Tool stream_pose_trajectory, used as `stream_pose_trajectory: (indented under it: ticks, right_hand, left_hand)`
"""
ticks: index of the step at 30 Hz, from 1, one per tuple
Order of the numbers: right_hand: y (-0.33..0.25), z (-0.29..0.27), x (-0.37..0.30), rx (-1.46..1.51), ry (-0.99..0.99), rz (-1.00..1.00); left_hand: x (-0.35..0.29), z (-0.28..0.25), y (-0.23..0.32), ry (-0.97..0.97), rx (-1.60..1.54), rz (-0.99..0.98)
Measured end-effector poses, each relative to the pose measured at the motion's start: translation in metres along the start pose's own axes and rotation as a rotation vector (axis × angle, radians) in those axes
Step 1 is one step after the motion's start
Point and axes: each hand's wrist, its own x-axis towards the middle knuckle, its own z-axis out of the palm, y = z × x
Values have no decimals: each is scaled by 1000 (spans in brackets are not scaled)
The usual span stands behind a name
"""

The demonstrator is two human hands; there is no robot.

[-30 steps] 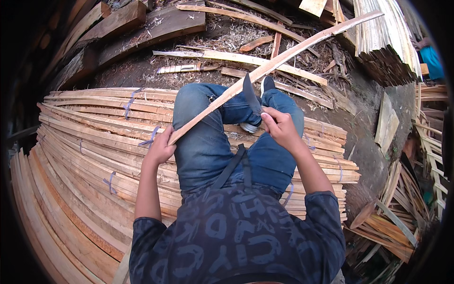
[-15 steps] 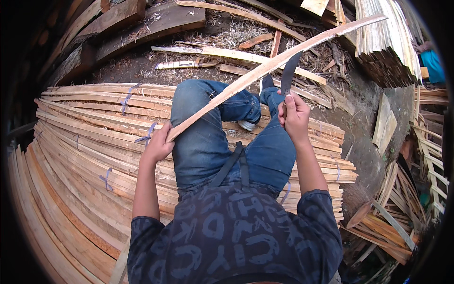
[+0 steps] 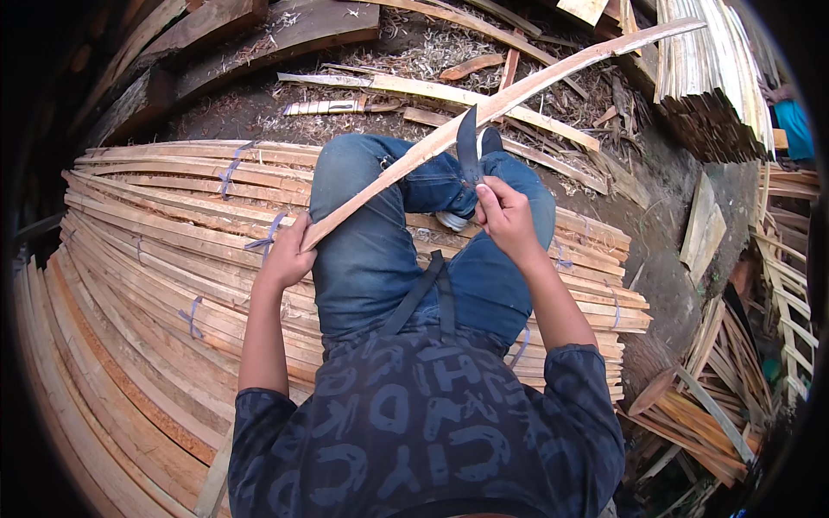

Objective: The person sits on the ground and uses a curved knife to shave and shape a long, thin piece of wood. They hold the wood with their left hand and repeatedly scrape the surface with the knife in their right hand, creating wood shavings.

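My left hand (image 3: 289, 253) is closed around the near end of a long pale wooden strip (image 3: 406, 164). From there the strip slants across my left thigh and away to the far right. My right hand (image 3: 505, 216) grips a knife whose handle is mostly hidden in the fingers. Its broad dark blade (image 3: 468, 154) points up and away, and the tip overlaps the strip around mid-length; whether blade and wood touch, I cannot tell.
Under and around my legs lie bundles of wooden strips (image 3: 181, 246) tied with purplish bands. Thick planks (image 3: 276, 52) rest at the far left. Shavings and offcuts cover the ground ahead. A tall stack of thin boards (image 3: 712, 86) stands far right, above scrap wood (image 3: 691, 423).
My right hand has moved left with the knife, bringing the blade from the strip's right part toward its middle. My left hand keeps its hold, almost unmoved.
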Motion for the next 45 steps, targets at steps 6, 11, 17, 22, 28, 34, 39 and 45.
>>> stream_pose_trajectory:
  ticks: [6, 11, 17, 22, 28, 34, 39, 45]
  right_hand:
    - [-8, -14, -1, 93, -189, 181]
    - [-25, -17, 9, 225, 76, 108]
    - [2, 11, 4, -28, -15, -37]
    - [-20, -15, 5, 215, -150, 216]
    - [-11, -2, 11, 176, 106, 60]
    - [2, 7, 6, 23, -145, 77]
    - [-19, 18, -6, 196, -491, 391]
    - [-26, 7, -4, 364, -76, 165]
  left_hand:
    - [-2, -1, 1, 11, 8, -3]
    - [-3, 1, 0, 14, -7, -1]
    - [-4, 0, -2, 29, 16, -14]
    - [1, -1, 2, 7, -5, -13]
    - [-3, 2, -1, -2, -31, -46]
    - [-3, 0, -4, 16, -23, -17]
    - [2, 2, -2, -2, -37, -28]
    - [-5, 3, -5, 30, -69, -35]
